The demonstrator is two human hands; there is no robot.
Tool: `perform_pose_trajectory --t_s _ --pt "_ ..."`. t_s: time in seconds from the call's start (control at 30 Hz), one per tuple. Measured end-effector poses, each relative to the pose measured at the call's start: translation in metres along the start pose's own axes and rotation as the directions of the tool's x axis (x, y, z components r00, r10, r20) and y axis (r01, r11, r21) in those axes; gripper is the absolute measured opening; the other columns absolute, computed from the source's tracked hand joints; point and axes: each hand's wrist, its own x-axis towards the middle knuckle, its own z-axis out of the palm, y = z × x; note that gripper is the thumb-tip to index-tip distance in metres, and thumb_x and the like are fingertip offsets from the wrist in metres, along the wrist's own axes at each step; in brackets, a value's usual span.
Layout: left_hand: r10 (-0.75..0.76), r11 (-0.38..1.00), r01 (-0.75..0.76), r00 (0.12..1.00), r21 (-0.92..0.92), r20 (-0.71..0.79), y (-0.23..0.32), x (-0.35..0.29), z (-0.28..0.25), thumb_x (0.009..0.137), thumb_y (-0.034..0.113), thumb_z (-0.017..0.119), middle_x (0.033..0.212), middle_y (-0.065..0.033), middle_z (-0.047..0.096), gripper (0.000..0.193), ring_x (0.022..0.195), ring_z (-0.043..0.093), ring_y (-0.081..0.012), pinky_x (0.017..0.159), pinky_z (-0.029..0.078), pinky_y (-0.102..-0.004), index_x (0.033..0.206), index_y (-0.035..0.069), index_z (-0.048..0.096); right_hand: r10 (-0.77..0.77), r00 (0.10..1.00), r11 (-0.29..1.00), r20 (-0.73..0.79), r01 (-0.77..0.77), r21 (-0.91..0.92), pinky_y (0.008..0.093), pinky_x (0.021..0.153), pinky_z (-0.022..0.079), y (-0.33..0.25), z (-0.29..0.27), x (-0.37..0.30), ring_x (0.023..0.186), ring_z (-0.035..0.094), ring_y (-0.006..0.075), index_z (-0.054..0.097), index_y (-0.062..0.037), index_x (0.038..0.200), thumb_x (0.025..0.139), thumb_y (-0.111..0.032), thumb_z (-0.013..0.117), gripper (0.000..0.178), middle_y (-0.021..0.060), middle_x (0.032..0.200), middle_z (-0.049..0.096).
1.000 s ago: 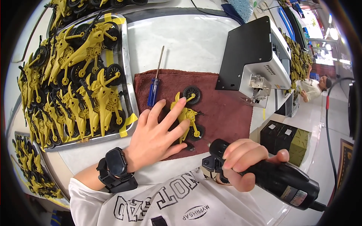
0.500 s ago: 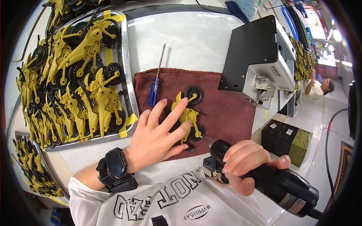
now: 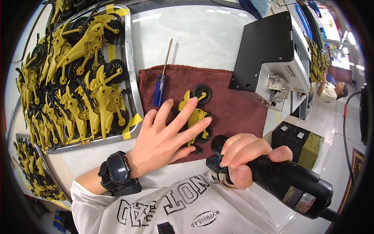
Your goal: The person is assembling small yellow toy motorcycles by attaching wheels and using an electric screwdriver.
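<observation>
A yellow toy motorcycle (image 3: 198, 116) with black wheels lies on its side on a dark red towel (image 3: 241, 117). Spread across it is my left hand (image 3: 165, 130), its fingertips touching the yellow body and hiding part of it. My right hand (image 3: 249, 156) is wrapped round a black corded electric screwdriver (image 3: 290, 185). The screwdriver's front end is close to the motorcycle's lower wheel; I cannot tell whether the bit touches it. Beyond my left fingertips lies a hand screwdriver (image 3: 160, 90) with a blue handle.
On the left, a metal tray (image 3: 134, 84) with yellow tape holds several yellow motorcycles. A black and silver machine (image 3: 263, 54) stands at the back right, with a black and olive box (image 3: 298, 144) nearer me. Another person (image 3: 331, 89) sits at the far right.
My right hand has brought the electric screwdriver's front end left and slightly away from me, closer to the motorcycle. My left hand stays spread on it, and the view has shifted slightly.
</observation>
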Motion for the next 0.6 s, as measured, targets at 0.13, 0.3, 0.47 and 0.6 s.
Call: perform_pose_trajectory --t_s 0.13,0.3,0.47,0.6 --pt "-0.027 0.998 0.026 0.999 0.054 0.029 0.005 0.008 -0.001 0.064 0.038 0.075 0.146 -0.0084 0.033 0.074 0.114 0.04 -0.0335 0.086 0.036 -0.0405 0.132 0.029 0.047 -0.015 0.999 0.996 -0.042 0.019 0.085 0.0386 0.053 0.054 -0.011 -0.016 -0.001 0.055 0.062 0.0234 0.024 -0.0123 0.128 0.076 -0.005 0.07 0.069 0.0114 0.075 0.063" --pt "-0.077 0.997 0.077 0.996 -0.016 0.035 0.002 0.006 -0.017 0.061 0.037 0.075 0.139 -0.0134 0.037 0.073 0.106 0.042 -0.0344 0.084 0.036 -0.044 0.129 0.023 0.05 -0.245 0.895 0.932 -0.373 0.324 0.163 0.0292 0.057 0.039 -0.042 -0.012 0.017 0.054 0.047 0.0147 0.034 0.0028 0.129 0.084 -0.017 0.057 0.055 0.0035 0.07 0.045" --pt "0.105 0.966 -0.144 0.977 -0.214 -0.187 0.01 0.025 -0.031 0.048 0.029 0.071 0.115 -0.0156 0.048 0.062 0.095 0.05 -0.03 0.071 0.041 -0.0398 0.102 0.005 0.053 -0.248 0.872 0.94 -0.423 0.322 0.112 0.0334 0.057 0.04 -0.061 -0.035 -0.013 0.058 0.049 0.0207 0.04 -0.0004 0.125 0.086 -0.025 0.057 0.049 0.0086 0.074 0.049" --pt "0.02 0.996 -0.048 0.941 -0.076 -0.338 0.024 -0.02 -0.067 0.054 0.033 0.075 0.124 -0.0153 0.044 0.07 0.11 0.044 -0.029 0.084 0.037 -0.0379 0.115 0.008 0.052 -0.129 0.894 0.908 -0.429 0.28 0.311 0.0314 0.056 0.035 -0.053 -0.039 -0.012 0.057 0.045 0.0193 0.051 -0.0052 0.086 0.087 -0.025 0.056 0.021 0.0061 0.068 0.045"
